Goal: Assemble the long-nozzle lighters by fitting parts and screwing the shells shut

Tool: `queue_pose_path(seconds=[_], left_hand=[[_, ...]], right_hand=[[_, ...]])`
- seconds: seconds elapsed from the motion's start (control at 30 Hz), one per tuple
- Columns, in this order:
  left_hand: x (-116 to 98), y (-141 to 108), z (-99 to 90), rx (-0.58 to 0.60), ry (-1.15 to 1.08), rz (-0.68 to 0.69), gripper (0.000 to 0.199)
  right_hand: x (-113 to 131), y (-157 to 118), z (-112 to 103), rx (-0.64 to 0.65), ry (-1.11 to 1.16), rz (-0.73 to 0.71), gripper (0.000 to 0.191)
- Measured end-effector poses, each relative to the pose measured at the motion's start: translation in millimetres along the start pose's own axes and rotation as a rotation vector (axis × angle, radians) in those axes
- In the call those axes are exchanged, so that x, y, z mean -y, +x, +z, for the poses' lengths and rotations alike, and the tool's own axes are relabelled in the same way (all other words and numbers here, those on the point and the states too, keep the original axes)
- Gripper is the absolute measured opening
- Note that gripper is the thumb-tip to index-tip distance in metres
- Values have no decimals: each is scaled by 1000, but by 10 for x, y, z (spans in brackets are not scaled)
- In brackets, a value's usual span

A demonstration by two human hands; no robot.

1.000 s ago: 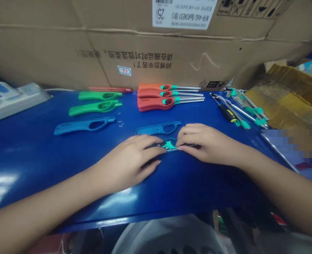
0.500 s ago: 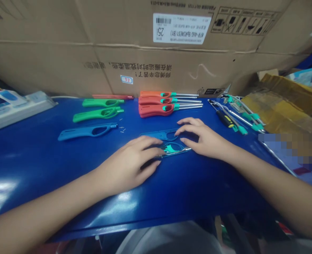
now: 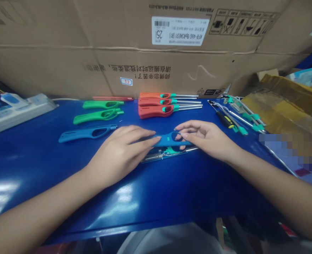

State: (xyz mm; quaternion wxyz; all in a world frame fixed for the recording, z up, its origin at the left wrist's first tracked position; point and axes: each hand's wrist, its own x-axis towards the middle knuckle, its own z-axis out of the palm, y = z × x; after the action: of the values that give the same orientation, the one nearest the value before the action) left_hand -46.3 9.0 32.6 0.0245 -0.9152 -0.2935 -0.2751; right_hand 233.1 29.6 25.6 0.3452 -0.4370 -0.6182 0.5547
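Note:
A blue lighter shell half is held level between both hands at the middle of the table. My left hand grips its left end, fingers over the top. My right hand pinches the right end near the oval opening, some fingertips showing through and below it. Just beneath lies the other blue half, holding a metal and clear inner part, a green trigger piece and a metal rod. The held half partly hides these parts.
Red and orange lighters lie behind the hands, with green shells and a blue shell to the left. Rods with green parts and a screwdriver are at right. A cardboard box stands behind.
The flat blue half behind the filled one has been picked up and brought forward over it. My left hand moved left and up; my right fingers closed on the shell's right end.

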Motion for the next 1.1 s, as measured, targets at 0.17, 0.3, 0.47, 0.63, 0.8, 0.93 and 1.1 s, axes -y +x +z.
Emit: queue_pose_path(seconds=[0.17,0.3,0.47,0.63,0.8,0.93,1.1], left_hand=[[-57,13,-7,-6,-99,-24,26],[-89,12,7,52,-123,-66,33],[-117,6,11,149,-125,-130,42],[-120,3,30,247,-120,-131,36],[-110,12,25,297,-72,-131,31],[-106,18,9,320,-53,-153,30],[-138,1,6,324,41,-135,28]], right_hand=[[15,-32,-40,74,-385,-229,37],[21,-43,-79,134,-704,-411,36],[35,-60,-56,212,-790,-423,28],[34,-82,-22,262,-896,-434,27],[13,-79,-4,257,-953,-431,30],[-14,-73,4,242,-961,-427,31],[-33,-72,11,211,-1049,-474,34]])
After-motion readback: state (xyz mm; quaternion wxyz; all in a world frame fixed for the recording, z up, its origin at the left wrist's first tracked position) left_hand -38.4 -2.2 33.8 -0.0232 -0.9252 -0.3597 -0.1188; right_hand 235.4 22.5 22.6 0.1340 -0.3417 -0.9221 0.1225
